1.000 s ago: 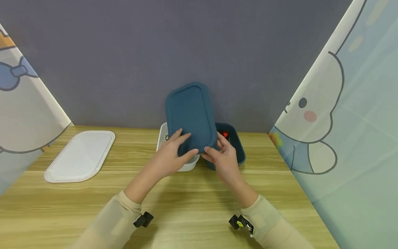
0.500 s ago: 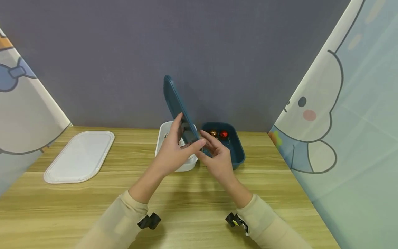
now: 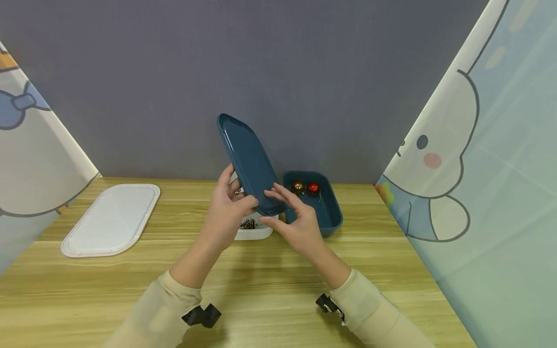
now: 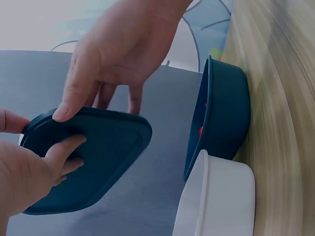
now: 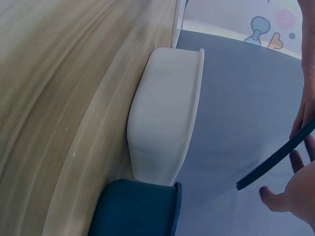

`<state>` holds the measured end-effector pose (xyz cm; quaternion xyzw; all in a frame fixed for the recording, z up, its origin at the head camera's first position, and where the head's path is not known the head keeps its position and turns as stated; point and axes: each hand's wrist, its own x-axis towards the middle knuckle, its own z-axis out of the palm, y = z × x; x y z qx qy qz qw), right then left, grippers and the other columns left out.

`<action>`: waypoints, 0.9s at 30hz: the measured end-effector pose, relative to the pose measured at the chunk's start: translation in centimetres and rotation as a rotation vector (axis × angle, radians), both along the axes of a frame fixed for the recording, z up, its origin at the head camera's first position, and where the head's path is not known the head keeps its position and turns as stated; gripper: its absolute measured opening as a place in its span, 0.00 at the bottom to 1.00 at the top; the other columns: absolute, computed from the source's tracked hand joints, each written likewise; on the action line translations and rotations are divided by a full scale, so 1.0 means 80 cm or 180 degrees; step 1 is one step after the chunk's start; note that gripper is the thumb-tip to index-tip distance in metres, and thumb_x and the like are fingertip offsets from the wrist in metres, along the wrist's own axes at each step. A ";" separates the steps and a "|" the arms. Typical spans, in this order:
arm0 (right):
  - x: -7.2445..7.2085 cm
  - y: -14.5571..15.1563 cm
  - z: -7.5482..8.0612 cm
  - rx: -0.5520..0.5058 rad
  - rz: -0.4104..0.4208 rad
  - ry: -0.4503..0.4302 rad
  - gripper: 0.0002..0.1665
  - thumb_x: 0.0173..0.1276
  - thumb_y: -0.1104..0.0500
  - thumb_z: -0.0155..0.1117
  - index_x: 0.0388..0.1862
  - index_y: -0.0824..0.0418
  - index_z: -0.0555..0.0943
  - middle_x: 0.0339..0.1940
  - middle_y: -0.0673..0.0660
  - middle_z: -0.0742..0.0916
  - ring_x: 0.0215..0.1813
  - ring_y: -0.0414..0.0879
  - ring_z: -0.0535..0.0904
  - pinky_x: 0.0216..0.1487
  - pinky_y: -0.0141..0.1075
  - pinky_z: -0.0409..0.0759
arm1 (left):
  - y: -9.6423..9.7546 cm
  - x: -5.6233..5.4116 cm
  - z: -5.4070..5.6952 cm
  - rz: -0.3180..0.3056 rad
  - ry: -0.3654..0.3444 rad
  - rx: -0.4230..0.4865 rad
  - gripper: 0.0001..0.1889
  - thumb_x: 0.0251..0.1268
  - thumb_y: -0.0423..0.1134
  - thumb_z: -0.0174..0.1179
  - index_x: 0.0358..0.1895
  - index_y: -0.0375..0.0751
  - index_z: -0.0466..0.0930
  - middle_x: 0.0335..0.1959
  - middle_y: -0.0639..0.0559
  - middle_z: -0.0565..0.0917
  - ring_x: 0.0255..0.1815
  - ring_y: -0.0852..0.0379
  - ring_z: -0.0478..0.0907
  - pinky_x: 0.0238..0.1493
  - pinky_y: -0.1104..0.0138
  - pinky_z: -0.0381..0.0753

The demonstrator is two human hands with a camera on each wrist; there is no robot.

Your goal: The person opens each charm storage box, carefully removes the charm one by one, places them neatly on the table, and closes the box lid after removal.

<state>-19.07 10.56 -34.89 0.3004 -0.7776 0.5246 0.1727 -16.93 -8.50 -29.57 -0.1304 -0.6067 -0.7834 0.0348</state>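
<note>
My left hand [image 3: 226, 205] grips a dark blue rectangular lid [image 3: 250, 157] by its left edge, thumb over the near side. The lid stands steeply tilted above a white container [image 3: 254, 234] and hides much of it; a pine cone [image 3: 248, 224] shows inside. At the lid's lower right, my right hand [image 3: 300, 222] touches it with outstretched fingers, the thumb apart below. In the right wrist view that thumb [image 5: 273, 200] is separate from the lid's edge [image 5: 270, 162]. To the right sits an uncovered dark blue container [image 3: 328, 212] holding a gold ball [image 3: 298, 187] and a red ball [image 3: 313, 188].
A white lid [image 3: 112, 220] lies flat on the wooden table [image 3: 261, 285] at the left. Behind both containers rises a grey panel [image 3: 348, 96]. Cartoon-printed sheets [image 3: 491, 159] flank the table on either side.
The blue lid has been turned over between my hands, passing edge-on, and its rimmed other face now shows. My left hand has moved to its left edge. The blue container has come into fuller view.
</note>
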 end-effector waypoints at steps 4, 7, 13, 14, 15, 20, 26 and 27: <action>-0.002 0.006 0.000 0.0149 -0.0103 -0.0054 0.50 0.62 0.58 0.84 0.81 0.58 0.71 0.76 0.52 0.82 0.81 0.52 0.73 0.79 0.57 0.73 | -0.006 0.003 0.003 0.0002 0.0064 0.0034 0.48 0.67 0.19 0.50 0.88 0.52 0.46 0.79 0.37 0.72 0.68 0.39 0.83 0.52 0.62 0.91; -0.005 0.012 -0.001 0.0281 -0.0292 -0.0204 0.53 0.63 0.46 0.83 0.83 0.54 0.69 0.83 0.52 0.74 0.85 0.54 0.67 0.81 0.59 0.70 | -0.014 0.005 0.007 0.0029 0.0122 0.0071 0.48 0.66 0.19 0.48 0.88 0.52 0.48 0.77 0.34 0.74 0.61 0.47 0.88 0.46 0.65 0.91; -0.013 0.026 -0.002 0.0346 -0.0474 -0.0721 0.67 0.59 0.27 0.76 0.89 0.46 0.56 0.90 0.49 0.60 0.90 0.54 0.56 0.84 0.65 0.60 | -0.038 0.012 0.015 0.0053 -0.0076 0.0156 0.49 0.67 0.18 0.45 0.89 0.51 0.42 0.79 0.33 0.71 0.57 0.60 0.89 0.46 0.66 0.91; -0.014 0.027 -0.002 0.0331 -0.0460 -0.0820 0.69 0.58 0.26 0.77 0.90 0.44 0.53 0.90 0.49 0.60 0.90 0.53 0.55 0.85 0.65 0.59 | -0.043 0.013 0.016 0.0038 -0.0104 0.0164 0.48 0.68 0.18 0.44 0.89 0.51 0.41 0.79 0.32 0.71 0.56 0.60 0.89 0.46 0.66 0.92; -0.015 0.028 -0.002 0.0318 -0.0435 -0.0923 0.70 0.58 0.25 0.77 0.90 0.43 0.51 0.90 0.48 0.59 0.90 0.52 0.54 0.85 0.65 0.58 | -0.048 0.014 0.016 0.0014 -0.0125 0.0176 0.48 0.69 0.19 0.44 0.89 0.52 0.39 0.80 0.32 0.70 0.56 0.60 0.90 0.47 0.65 0.92; -0.016 0.025 -0.003 0.0295 -0.0088 -0.1243 0.70 0.60 0.27 0.77 0.90 0.45 0.49 0.90 0.48 0.61 0.91 0.48 0.54 0.88 0.57 0.56 | -0.073 0.017 0.013 -0.0166 -0.0217 0.0223 0.49 0.74 0.21 0.43 0.89 0.56 0.31 0.72 0.39 0.81 0.52 0.58 0.91 0.49 0.61 0.92; -0.011 -0.001 -0.004 0.0065 0.0373 -0.1438 0.63 0.61 0.33 0.81 0.88 0.48 0.60 0.85 0.51 0.70 0.87 0.47 0.63 0.86 0.48 0.64 | -0.120 0.014 -0.004 -0.0508 -0.0225 -0.0047 0.48 0.80 0.23 0.45 0.89 0.53 0.25 0.82 0.32 0.65 0.61 0.62 0.87 0.56 0.59 0.91; -0.009 -0.007 -0.005 0.0004 0.0419 -0.1471 0.64 0.60 0.34 0.81 0.88 0.49 0.59 0.85 0.52 0.71 0.87 0.48 0.64 0.85 0.47 0.65 | -0.130 0.015 -0.008 -0.0557 -0.0207 -0.0130 0.47 0.83 0.25 0.46 0.88 0.53 0.24 0.85 0.30 0.57 0.64 0.62 0.86 0.57 0.59 0.90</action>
